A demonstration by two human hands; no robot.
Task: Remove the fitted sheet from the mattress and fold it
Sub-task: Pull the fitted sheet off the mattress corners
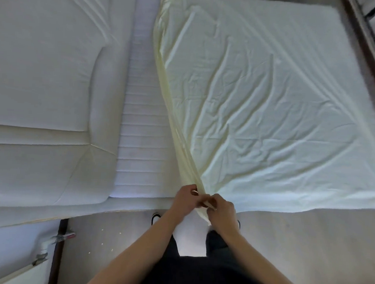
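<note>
The fitted sheet lies on the mattress, right of the folded duvet.

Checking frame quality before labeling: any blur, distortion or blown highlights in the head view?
Head view: wide-angle bowing bends the mattress edges and the bed frame; the image is soft overall, the forearms smeared; the white patch between the legs is blown out; the sheet creases stay readable, as do the left hand and right hand gripping it.

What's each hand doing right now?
Left hand: pinches the gathered corner of the fitted sheet.
Right hand: grips the same gathered corner, just beside the left.
</note>
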